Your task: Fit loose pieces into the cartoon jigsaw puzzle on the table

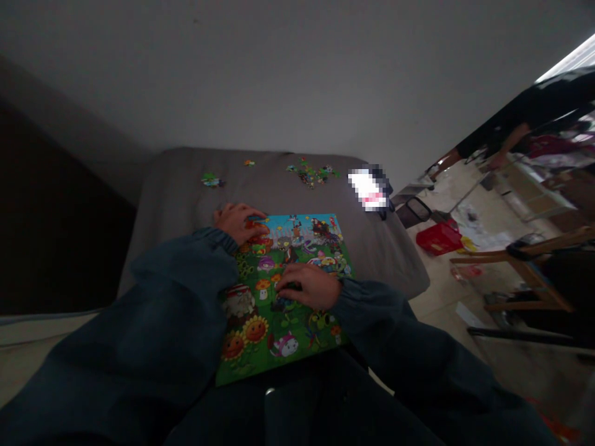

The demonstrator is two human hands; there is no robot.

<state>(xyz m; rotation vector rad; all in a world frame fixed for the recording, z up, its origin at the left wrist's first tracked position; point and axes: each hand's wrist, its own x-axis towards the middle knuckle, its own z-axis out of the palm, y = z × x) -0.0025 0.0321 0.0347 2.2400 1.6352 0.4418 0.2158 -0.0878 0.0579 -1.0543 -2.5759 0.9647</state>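
A colourful jigsaw puzzle board, printed with cartoon flowers and characters on green, lies in front of me, its near edge by my lap. My left hand rests across its upper left corner, fingers stretched out on the edge. Over the middle of the picture, my right hand has its thumb and fingers brought together against the surface; whatever lies between the fingertips is hidden. Beyond the board, loose puzzle pieces form a cluster on the grey cloth. A smaller group of pieces and a single piece lie farther left.
The grey cloth-covered surface backs onto a pale wall. A bright phone-like thing, blurred out, lies at its right. On the floor to the right are a red box and wooden furniture; another person's arm reaches there.
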